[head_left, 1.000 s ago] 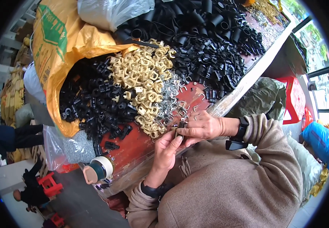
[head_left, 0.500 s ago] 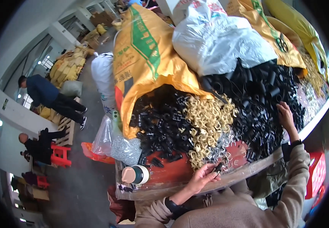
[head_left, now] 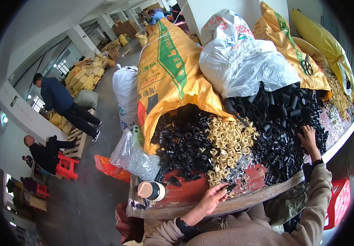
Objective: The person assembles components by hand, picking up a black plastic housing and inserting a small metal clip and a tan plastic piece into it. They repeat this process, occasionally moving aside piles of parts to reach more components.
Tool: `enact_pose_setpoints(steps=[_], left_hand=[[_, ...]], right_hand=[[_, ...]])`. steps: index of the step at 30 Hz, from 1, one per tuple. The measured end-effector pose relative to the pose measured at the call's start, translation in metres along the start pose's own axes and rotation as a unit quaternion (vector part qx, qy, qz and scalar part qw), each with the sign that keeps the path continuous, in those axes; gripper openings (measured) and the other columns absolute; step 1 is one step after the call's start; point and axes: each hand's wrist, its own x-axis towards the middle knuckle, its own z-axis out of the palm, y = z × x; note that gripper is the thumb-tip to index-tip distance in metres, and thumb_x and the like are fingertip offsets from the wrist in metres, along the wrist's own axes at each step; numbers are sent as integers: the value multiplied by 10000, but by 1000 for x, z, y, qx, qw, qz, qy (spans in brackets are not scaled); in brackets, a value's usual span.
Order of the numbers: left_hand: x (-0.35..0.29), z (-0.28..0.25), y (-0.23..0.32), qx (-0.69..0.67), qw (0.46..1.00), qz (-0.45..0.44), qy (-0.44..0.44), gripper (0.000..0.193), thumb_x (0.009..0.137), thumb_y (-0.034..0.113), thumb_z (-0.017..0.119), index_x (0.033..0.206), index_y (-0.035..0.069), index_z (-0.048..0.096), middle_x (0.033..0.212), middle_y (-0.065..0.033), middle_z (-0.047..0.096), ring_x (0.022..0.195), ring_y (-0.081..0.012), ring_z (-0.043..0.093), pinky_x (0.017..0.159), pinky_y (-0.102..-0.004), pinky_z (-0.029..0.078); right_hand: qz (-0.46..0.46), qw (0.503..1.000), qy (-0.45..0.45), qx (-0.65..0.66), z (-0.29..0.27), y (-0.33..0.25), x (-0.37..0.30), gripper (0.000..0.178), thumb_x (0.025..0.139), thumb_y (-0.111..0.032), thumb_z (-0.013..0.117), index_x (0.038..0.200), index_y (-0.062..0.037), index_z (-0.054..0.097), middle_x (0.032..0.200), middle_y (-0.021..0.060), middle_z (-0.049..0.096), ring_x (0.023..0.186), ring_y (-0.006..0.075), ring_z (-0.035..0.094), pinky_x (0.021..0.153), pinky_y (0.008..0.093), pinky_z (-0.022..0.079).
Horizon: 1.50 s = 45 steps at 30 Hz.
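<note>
Pointing lengthwise up-right, black part (head_left: 231, 187)

The right hand (head_left: 309, 140), just beside the left hand (head_left: 213, 198) 1 second ago, is now well apart from it, at the black plastic parts (head_left: 280, 144). The view has turned, bringing scissors (head_left: 306, 65) and a yellow sack (head_left: 327, 47) into sight.

1 small black part (head_left: 231, 187) in the left hand (head_left: 212, 198)

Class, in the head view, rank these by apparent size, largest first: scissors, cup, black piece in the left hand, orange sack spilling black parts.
Orange sack
Cup
Scissors
Black piece in the left hand
</note>
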Motion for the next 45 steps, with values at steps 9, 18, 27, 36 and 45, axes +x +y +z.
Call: enact_pose_setpoints(steps=[9,18,27,36,45], left_hand=[[-14,4,5,-2,1000,12,10,296,841,93,469,1124,9,447,886,-11,517,691,-62,442,593,-182,379],[-16,17,21,55,998,31,2,314,815,108,512,1105,-3,464,774,3,519,596,-61,424,523,-181,350],[-15,24,32,114,993,24,17,286,793,88,538,1051,-24,488,708,-20,523,573,-72,454,511,-185,373],[-15,23,23,96,994,9,46,285,771,89,576,1014,-37,499,756,-43,561,628,-82,522,563,-194,438],[-15,24,20,118,990,-36,73,297,772,110,579,1030,-22,513,800,-37,571,626,-72,532,559,-183,446]], right_hand=[[17,993,-119,-3,-49,-39,17,274,740,-244,546,642,12,533,629,155,520,600,334,514,549,396,399],[-216,862,-217,405,-99,-213,23,288,804,-241,438,810,26,545,668,155,531,623,324,531,568,358,420],[-218,771,-252,542,-55,-272,-23,427,875,-333,317,975,35,508,682,106,553,636,237,554,580,310,429],[-167,805,-218,526,-56,-273,-47,333,875,-275,369,942,13,523,725,148,546,647,278,557,584,334,437],[41,786,-247,565,-42,-286,-78,369,896,-294,320,891,23,510,643,52,502,591,130,469,573,231,393]])
